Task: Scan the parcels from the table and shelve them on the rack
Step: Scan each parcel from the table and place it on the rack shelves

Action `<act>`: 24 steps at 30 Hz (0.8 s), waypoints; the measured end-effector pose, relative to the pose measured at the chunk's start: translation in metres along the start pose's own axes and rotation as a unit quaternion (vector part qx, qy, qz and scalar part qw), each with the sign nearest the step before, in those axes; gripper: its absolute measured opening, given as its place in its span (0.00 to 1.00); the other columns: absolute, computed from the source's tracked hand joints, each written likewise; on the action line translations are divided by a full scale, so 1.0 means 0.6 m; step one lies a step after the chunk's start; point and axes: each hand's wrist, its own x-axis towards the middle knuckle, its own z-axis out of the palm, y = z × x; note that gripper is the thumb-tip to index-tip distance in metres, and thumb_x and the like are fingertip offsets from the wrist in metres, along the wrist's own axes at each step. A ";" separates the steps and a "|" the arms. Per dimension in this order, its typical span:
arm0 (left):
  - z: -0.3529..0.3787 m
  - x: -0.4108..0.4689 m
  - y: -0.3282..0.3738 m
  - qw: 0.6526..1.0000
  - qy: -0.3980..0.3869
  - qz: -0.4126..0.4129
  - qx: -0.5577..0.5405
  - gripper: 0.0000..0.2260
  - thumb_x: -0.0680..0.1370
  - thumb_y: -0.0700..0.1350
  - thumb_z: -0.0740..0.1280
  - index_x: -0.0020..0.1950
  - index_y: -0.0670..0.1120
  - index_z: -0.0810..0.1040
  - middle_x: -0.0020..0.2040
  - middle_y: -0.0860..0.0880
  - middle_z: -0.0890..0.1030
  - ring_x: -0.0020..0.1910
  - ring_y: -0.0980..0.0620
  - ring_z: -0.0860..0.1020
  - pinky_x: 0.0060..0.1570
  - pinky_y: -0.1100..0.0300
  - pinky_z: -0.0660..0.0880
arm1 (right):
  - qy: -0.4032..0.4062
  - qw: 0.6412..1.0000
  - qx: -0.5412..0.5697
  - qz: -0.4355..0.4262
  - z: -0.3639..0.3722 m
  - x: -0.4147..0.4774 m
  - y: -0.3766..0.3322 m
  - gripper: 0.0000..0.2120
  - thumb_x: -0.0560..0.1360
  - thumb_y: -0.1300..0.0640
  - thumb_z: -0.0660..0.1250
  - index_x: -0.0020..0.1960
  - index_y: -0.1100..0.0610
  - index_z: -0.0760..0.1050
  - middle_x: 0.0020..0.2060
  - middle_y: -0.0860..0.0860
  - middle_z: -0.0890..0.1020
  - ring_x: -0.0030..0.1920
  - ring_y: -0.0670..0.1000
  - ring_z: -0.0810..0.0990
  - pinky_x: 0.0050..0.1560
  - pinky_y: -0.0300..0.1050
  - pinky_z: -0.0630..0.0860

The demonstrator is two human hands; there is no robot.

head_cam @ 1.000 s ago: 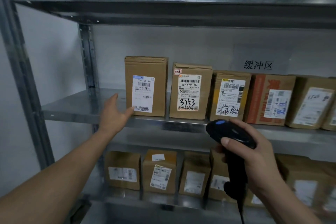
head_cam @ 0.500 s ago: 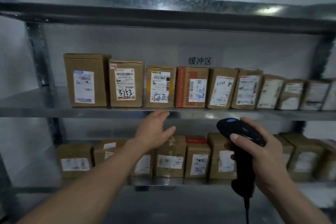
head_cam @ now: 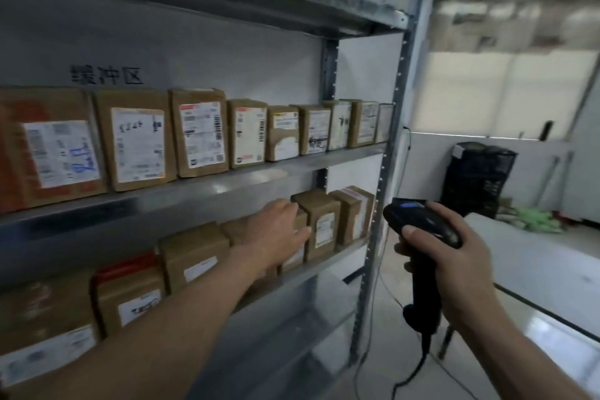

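Left hand [head_cam: 279, 232], fingers relaxed and empty, hovers by upright parcels [head_cam: 319, 221] at centre frame, liable to topple one; right hand [head_cam: 461, 269] grips the barcode scanner [head_cam: 422, 226].

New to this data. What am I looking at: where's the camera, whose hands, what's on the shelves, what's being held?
No machine here: a person works with bare hands. The single picture comes from a wide-angle camera worn on the head, looking forward and down, so both forearms enter from below. Ahead stands a grey metal rack. Its middle shelf carries a row of brown cardboard parcels with white labels, standing side by side; further brown boxes stand on the shelf below. The left hand is stretched out before that lower row, fingers straight, holding nothing; whether it touches a box is lost in blur. The right hand grips a black handheld barcode scanner, its cable hanging down. At right are a white table and a black crate.
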 end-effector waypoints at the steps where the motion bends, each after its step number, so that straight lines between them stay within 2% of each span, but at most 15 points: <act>1: 0.018 0.031 0.026 1.000 -0.010 0.017 -0.009 0.24 0.81 0.59 0.61 0.71 0.46 0.71 0.71 0.47 0.72 0.68 0.47 0.71 0.64 0.52 0.71 | 0.024 1.000 -0.010 -0.001 -0.021 0.017 0.004 0.20 0.71 0.66 0.76 0.56 0.45 0.80 0.47 0.57 0.86 0.41 0.64 0.86 0.40 0.54 0.80; 4: 0.071 0.118 0.098 0.996 -0.040 0.069 -0.026 0.22 0.81 0.59 0.60 0.68 0.46 0.73 0.69 0.46 0.73 0.65 0.47 0.72 0.59 0.52 0.72 | 0.083 0.996 -0.027 0.000 -0.079 0.065 0.012 0.22 0.72 0.66 0.75 0.61 0.49 0.79 0.47 0.56 0.86 0.42 0.65 0.86 0.41 0.55 0.80; 6: 0.106 0.171 0.146 0.993 -0.049 0.106 -0.033 0.23 0.80 0.61 0.60 0.66 0.46 0.73 0.68 0.46 0.74 0.63 0.46 0.73 0.59 0.50 0.73 | 0.127 0.991 -0.039 0.000 -0.118 0.090 0.019 0.24 0.72 0.67 0.75 0.65 0.52 0.78 0.48 0.56 0.86 0.42 0.65 0.86 0.41 0.55 0.80; 8: 0.137 0.212 0.200 0.988 -0.055 0.136 -0.051 0.23 0.80 0.61 0.60 0.65 0.46 0.73 0.67 0.46 0.74 0.62 0.46 0.73 0.59 0.49 0.74 | 0.165 0.985 -0.052 -0.002 -0.158 0.107 0.026 0.24 0.72 0.67 0.75 0.64 0.51 0.78 0.49 0.58 0.86 0.42 0.65 0.86 0.40 0.54 0.80; 12: 0.180 0.266 0.320 0.975 -0.075 0.201 -0.058 0.28 0.82 0.61 0.59 0.75 0.45 0.67 0.75 0.45 0.68 0.73 0.46 0.66 0.69 0.49 0.68 | 0.234 0.969 -0.078 -0.003 -0.236 0.130 0.035 0.25 0.71 0.63 0.77 0.65 0.49 0.77 0.51 0.57 0.85 0.43 0.63 0.86 0.40 0.53 0.81; 20: 0.277 0.355 0.550 0.952 -0.082 0.289 -0.061 0.24 0.82 0.60 0.59 0.71 0.45 0.70 0.69 0.46 0.72 0.68 0.46 0.69 0.63 0.51 0.70 | 0.311 0.946 -0.095 -0.003 -0.415 0.202 0.061 0.26 0.72 0.64 0.76 0.68 0.51 0.76 0.49 0.56 0.85 0.41 0.59 0.87 0.41 0.53 0.81; 24: 0.328 0.406 0.677 0.945 -0.086 0.312 -0.050 0.26 0.82 0.60 0.59 0.73 0.44 0.69 0.70 0.46 0.71 0.69 0.47 0.68 0.64 0.51 0.70 | 0.329 0.941 -0.083 -0.007 -0.535 0.254 0.077 0.26 0.72 0.63 0.76 0.68 0.50 0.76 0.52 0.57 0.85 0.41 0.58 0.87 0.40 0.52 0.79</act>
